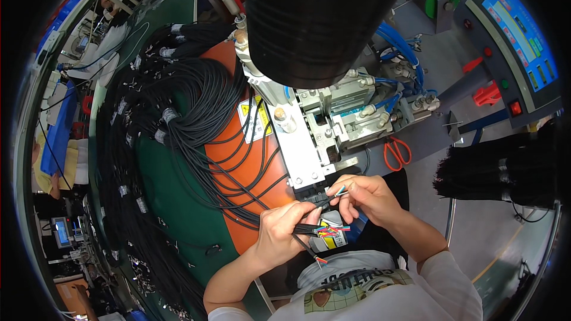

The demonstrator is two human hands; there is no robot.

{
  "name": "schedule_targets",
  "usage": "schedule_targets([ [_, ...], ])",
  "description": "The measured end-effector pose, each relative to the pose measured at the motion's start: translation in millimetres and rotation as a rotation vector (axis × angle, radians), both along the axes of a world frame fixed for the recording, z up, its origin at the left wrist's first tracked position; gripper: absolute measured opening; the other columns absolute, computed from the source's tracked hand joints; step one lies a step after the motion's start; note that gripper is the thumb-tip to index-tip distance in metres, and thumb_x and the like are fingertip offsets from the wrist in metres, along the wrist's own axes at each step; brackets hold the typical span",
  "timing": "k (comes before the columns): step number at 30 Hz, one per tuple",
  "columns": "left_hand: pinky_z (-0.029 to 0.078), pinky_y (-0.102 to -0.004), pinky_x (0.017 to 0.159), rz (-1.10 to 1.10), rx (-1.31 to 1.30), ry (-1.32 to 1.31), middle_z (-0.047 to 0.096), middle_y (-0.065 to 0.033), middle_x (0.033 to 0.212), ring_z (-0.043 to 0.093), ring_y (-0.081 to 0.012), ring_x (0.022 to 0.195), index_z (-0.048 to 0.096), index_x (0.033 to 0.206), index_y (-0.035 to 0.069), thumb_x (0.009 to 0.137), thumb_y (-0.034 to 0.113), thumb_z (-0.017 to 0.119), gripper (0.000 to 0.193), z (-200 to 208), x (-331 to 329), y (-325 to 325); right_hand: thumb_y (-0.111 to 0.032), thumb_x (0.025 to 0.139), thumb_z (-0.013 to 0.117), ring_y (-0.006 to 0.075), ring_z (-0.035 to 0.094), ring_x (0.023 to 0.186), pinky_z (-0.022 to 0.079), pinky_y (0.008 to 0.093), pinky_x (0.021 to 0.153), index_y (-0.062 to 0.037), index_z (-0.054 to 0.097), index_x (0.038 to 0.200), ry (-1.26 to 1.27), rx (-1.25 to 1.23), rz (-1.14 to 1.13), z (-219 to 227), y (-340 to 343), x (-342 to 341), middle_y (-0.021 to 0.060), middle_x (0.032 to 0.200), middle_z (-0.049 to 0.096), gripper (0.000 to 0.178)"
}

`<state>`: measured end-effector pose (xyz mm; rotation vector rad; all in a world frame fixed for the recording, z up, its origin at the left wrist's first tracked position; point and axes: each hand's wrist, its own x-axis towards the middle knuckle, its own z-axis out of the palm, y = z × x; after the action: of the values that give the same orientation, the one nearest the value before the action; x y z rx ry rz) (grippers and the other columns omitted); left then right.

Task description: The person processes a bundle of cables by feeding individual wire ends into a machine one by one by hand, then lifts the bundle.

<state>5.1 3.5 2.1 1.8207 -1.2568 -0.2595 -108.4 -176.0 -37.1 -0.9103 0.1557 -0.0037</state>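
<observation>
My left hand (pixel 282 229) is closed round several black cables. Their stripped ends (pixel 333 231) stick out to the right of it with thin red, white and other coloured wires showing. One more cable end (pixel 321 260) hangs below that hand, its orange-red wires bared. My right hand (pixel 367 197) pinches the tip of a black cable (pixel 336 195), where blue-green and white wires show between thumb and fingers. Both hands are just in front of the metal machine (pixel 304 160). A can-like container with a yellow label (pixel 334 239) is partly hidden behind the wires.
Looped black cables (pixel 196 95) cover the green table (pixel 196 244) and cross an orange board (pixel 238 160). Red-handled scissors (pixel 397 154) lie right of the machine. A large black cylinder (pixel 321 18) blocks the upper middle. A touch screen (pixel 517 32) and a black cable bundle (pixel 493 169) stand right.
</observation>
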Motion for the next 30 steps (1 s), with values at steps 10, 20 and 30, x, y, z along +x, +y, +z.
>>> schedule_targets([
  [10, 0.044, -0.0352, 0.048, -0.086, 0.066, -0.167, 0.055, -0.0101, 0.066, 0.056, -0.0279, 0.051, 0.059, 0.089, 0.001, 0.078, 0.001, 0.066, 0.013, 2, -5, -7, 0.003, 0.083, 0.064, 0.0099, 0.061, 0.071, 0.047, 0.0236, 0.057, -0.0001, 0.06, 0.103, -0.205, -0.756, -0.199, -4, 17, 1, 0.0101, 0.102, 0.06, 0.02],
  [20, 0.046, -0.0391, 0.051, -0.09, 0.137, -0.006, 0.057, -0.0105, 0.069, 0.06, -0.0319, 0.06, 0.053, 0.079, 0.004, 0.067, -0.001, 0.065, 0.018, -1, -3, -8, -0.002, 0.085, 0.062, 0.0205, 0.062, 0.088, 0.05, 0.0308, 0.076, 0.0023, 0.063, 0.111, -0.212, -0.74, -0.244, -2, 16, 1, 0.0124, 0.106, 0.059, 0.026],
  [30, 0.046, -0.0346, 0.058, -0.261, 0.16, 0.359, 0.058, -0.0129, 0.071, 0.058, -0.0327, 0.062, 0.053, 0.084, 0.002, 0.065, -0.003, 0.063, 0.022, -1, 17, -6, 0.0, 0.089, 0.06, 0.0102, 0.063, 0.07, 0.046, 0.0186, 0.055, 0.0033, 0.068, 0.102, 0.004, -0.145, 0.011, 3, 0, 9, 0.007, 0.094, 0.063, 0.015],
])
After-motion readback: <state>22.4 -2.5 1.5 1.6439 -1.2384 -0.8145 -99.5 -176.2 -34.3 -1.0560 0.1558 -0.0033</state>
